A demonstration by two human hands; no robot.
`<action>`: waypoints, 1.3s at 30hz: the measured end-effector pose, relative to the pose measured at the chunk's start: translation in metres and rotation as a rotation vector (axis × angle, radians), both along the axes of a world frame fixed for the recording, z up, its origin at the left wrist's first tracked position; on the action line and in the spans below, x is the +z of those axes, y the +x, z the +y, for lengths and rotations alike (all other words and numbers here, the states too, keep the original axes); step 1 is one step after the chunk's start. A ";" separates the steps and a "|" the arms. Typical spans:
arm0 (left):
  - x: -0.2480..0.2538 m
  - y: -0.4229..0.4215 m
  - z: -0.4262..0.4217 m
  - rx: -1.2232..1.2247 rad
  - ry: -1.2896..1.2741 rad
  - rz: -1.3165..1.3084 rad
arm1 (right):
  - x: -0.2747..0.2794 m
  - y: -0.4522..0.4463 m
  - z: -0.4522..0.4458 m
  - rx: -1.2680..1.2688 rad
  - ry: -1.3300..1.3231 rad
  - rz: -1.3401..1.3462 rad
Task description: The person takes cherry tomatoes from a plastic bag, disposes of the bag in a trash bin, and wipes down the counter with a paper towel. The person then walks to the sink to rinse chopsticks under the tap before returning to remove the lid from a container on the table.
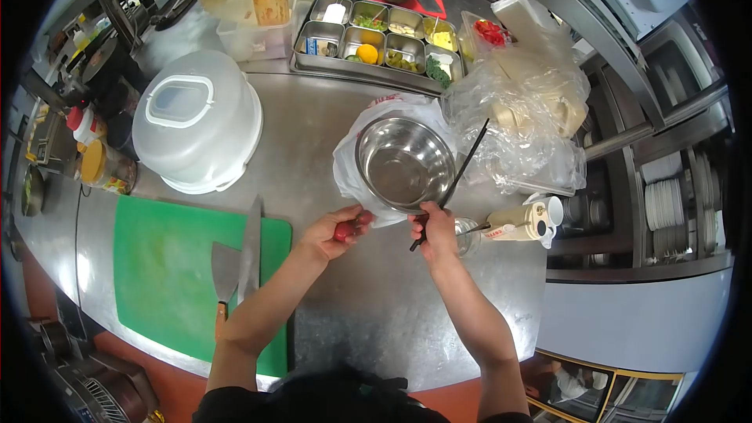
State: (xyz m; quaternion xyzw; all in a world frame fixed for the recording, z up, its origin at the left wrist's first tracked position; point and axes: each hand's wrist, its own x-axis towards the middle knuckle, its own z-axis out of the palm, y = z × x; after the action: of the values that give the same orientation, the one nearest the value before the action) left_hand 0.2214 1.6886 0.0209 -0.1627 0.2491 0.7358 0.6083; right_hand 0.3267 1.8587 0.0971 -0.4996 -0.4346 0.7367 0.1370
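Observation:
My left hand is closed around small round red vegetables that look like radishes, left of the bowl and over the bare steel. My right hand grips long thin black chopsticks, which slant up and to the right; whether there is one or two I cannot tell. Its thumb is at the near rim of a steel mixing bowl, touching or just beside it. Nothing shows inside the bowl, which rests on a white plastic bag. Beside my right hand stands a small clear container with a utensil in it.
A green cutting board bears a knife and a wooden-handled scraper. Behind it sits a white domed cover. Steel ingredient pans stand at the back. Plastic-wrapped goods and a cream-coloured container are at right.

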 end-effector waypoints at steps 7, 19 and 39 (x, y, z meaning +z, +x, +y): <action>0.021 0.008 -0.058 0.082 0.075 0.068 | 0.033 0.081 -0.025 0.071 -0.036 0.026; 0.053 0.050 -0.159 0.083 -0.174 0.139 | -0.028 0.298 -0.084 0.383 0.112 -0.257; 0.056 0.114 -0.242 0.089 -0.147 0.179 | 0.056 0.353 -0.182 0.054 0.607 -0.007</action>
State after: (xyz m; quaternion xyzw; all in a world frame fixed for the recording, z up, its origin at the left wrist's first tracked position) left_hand 0.3351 1.4470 0.0766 -0.1516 0.3482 0.7534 0.5368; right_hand 0.6794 1.6768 0.1532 -0.4264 -0.6487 0.5748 0.2589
